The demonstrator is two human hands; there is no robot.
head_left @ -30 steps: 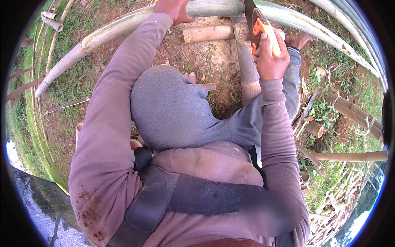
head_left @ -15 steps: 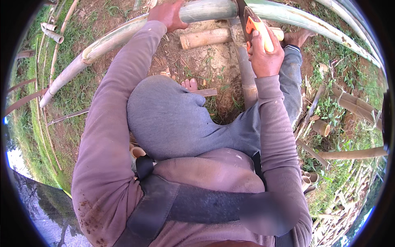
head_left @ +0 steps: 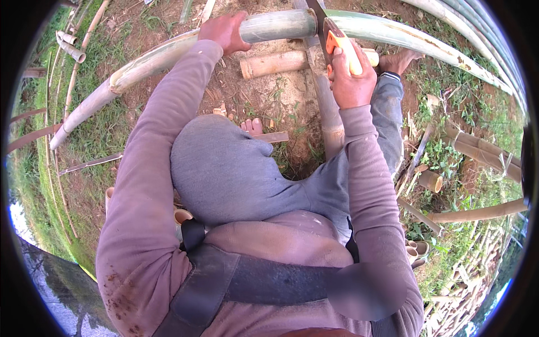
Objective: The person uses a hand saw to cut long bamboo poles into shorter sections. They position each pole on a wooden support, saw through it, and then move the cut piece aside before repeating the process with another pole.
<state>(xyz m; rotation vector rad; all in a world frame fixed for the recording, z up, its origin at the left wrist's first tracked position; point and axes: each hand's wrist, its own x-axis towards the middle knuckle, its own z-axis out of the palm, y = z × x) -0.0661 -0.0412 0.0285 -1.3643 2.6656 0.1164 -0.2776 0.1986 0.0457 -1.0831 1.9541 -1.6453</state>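
A long green-white bamboo pole (head_left: 163, 56) runs across the upper part of the view. My left hand (head_left: 224, 32) is wrapped over its left stretch. In my right hand (head_left: 353, 78) is a handsaw (head_left: 345, 51) with an orange and cream handle, fingers closed round the grip. The dark blade stands across the pole, in a gap between the left stretch and the right-hand length of bamboo (head_left: 387, 31). Whether the two are still joined underneath I cannot tell. A shorter bamboo piece (head_left: 275, 64) lies below the pole, beside another bamboo length (head_left: 327, 106) that runs toward me.
My bent leg (head_left: 219, 168) and bare toes (head_left: 252, 126) are near the saw. Pale sawdust lies on the soil. Tied bamboo (head_left: 483, 149) and a cut stub (head_left: 431, 181) are at right, with more poles (head_left: 471, 28) at upper right. Thin strips lie in the grass at left.
The whole view has shifted slightly. My right hand and the saw have moved a little away from me relative to the pole. My left hand keeps its hold on the pole.
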